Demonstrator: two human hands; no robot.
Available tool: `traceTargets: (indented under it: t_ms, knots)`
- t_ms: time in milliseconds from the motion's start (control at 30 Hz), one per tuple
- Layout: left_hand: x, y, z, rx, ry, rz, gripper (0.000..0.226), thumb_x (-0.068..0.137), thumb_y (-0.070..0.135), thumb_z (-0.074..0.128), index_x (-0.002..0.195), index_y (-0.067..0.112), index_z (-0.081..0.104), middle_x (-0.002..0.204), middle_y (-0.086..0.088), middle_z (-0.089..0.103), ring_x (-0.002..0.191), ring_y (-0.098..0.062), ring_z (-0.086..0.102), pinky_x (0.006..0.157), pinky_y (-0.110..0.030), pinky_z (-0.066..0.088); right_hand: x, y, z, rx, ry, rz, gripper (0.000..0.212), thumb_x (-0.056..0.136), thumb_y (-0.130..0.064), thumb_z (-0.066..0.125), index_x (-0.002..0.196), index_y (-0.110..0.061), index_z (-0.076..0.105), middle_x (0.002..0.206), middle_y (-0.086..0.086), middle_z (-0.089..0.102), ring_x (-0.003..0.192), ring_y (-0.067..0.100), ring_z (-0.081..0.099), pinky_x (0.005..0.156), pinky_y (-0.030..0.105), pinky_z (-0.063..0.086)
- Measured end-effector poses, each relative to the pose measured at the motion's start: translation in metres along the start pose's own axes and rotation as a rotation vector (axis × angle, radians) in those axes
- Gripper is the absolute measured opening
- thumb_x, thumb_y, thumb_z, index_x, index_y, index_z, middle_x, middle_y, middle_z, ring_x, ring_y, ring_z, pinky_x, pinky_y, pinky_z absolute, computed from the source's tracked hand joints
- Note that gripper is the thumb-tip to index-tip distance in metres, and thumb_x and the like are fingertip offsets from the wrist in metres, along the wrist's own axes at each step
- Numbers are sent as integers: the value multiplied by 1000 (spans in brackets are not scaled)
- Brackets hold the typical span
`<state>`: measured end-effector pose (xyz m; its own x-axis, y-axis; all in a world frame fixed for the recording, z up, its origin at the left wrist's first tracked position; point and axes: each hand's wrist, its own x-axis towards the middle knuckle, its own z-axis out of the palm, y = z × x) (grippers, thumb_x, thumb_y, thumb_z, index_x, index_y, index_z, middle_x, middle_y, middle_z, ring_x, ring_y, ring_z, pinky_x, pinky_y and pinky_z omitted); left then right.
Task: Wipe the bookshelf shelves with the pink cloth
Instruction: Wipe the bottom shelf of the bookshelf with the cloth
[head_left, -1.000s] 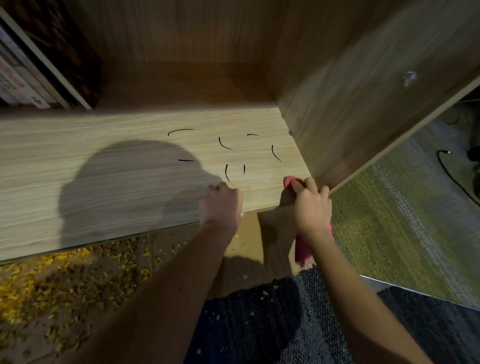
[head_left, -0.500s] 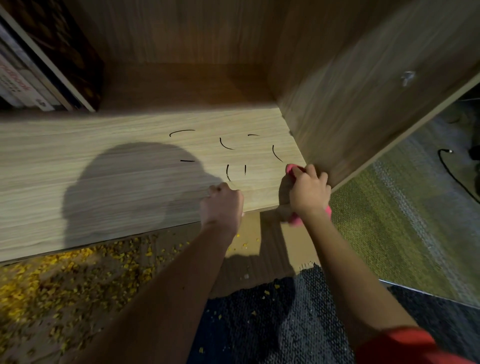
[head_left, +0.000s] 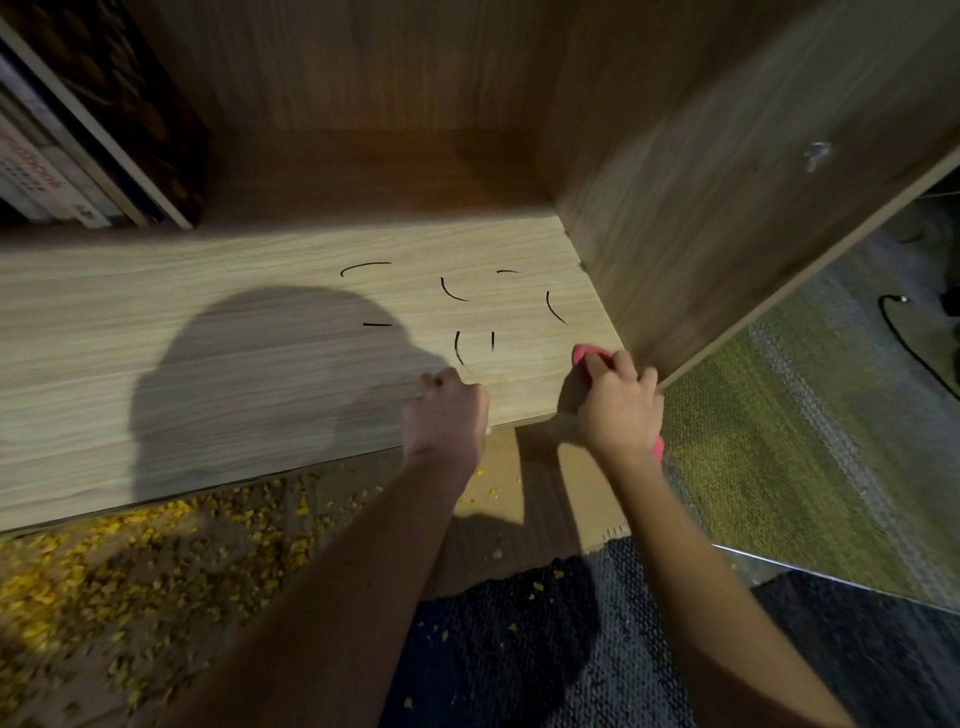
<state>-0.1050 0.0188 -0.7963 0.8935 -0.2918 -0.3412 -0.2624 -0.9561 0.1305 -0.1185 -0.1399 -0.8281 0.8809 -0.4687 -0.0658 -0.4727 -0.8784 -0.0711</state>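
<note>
A light wooden shelf (head_left: 208, 364) of the bookshelf runs across the view, with several short black marks (head_left: 457, 293) drawn on its right part. My right hand (head_left: 618, 405) grips the pink cloth (head_left: 584, 354) and presses it on the shelf's front right corner, next to the side panel (head_left: 701, 208). Most of the cloth is hidden under the hand; a bit shows at the fingertips and by the wrist. My left hand (head_left: 447, 415) is curled into a fist on the shelf's front edge and holds nothing that I can see.
Books (head_left: 62, 171) stand at the shelf's far left. The lower shelf (head_left: 545, 499) carries many yellow crumbs (head_left: 130, 561). A dark rug (head_left: 545, 649) lies below me, green carpet (head_left: 779, 441) to the right, with a black cable (head_left: 904, 332) on it.
My right hand has slid the cloth a little further onto the shelf's front right corner, and the hanging end of the cloth has been drawn up. My left hand has stayed put.
</note>
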Motion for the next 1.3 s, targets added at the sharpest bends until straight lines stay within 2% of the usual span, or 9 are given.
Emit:
traceTargets:
  t_ms: [100,300,500,667,867,967,1067,1200,1300]
  knots:
    - [1,-1,-1,-8,7,-1,35,93,34,54,117,9,56,128,-13,46,119,-28,42,86,-38,46,-31,6,2,-59,25,-66,48,94,-11,44,141,-21,34,139,4,34,120,33,34,95,40,35]
    - [0,0,-1,-5,3,-1,34,93,33,55,117,9,56,128,-13,46,120,-28,42,87,-38,46,23,1,-7,-45,14,-15,45,94,-6,38,138,-15,42,136,9,38,120,36,35,95,43,36]
    - [1,-1,-1,-2,4,2,34,93,34,54,116,8,57,128,-13,46,119,-28,42,86,-37,46,-30,9,-1,-106,-2,-46,45,96,-8,38,139,-17,34,138,7,32,121,35,34,96,42,36]
    - [0,-1,0,8,15,7,34,93,34,54,116,8,57,127,-13,47,118,-28,43,85,-37,46,19,7,-10,-133,-28,-56,42,94,-6,39,136,-9,39,139,11,34,122,37,33,98,44,35]
    - [1,-3,1,21,5,15,36,94,36,52,117,9,57,129,-13,46,119,-28,42,85,-37,46,-33,7,-2,-140,-36,-16,40,95,-8,40,135,-9,36,138,11,31,123,37,33,97,42,36]
    - [1,-2,1,21,3,10,37,94,35,52,119,9,56,129,-14,45,120,-28,42,87,-38,45,-9,5,-4,-156,-16,-8,37,95,-5,35,132,-6,42,137,12,34,122,38,33,98,43,34]
    - [0,-2,2,20,-5,9,37,94,35,52,119,9,56,130,-13,45,120,-29,41,89,-39,44,13,4,-11,-154,-28,-14,38,94,-5,35,130,-7,47,136,12,36,120,37,34,97,43,35]
    - [0,-3,2,37,-17,15,38,95,35,51,119,7,56,130,-14,44,121,-29,40,90,-39,43,-17,10,-6,-165,-54,-27,36,96,-9,36,132,-8,42,136,10,34,120,35,34,96,42,36]
    - [1,-1,0,35,-11,12,37,95,34,51,120,7,56,130,-15,44,121,-30,41,89,-39,44,-24,17,-5,-182,-10,-68,38,97,-10,35,135,-11,39,136,9,35,118,35,36,94,41,37]
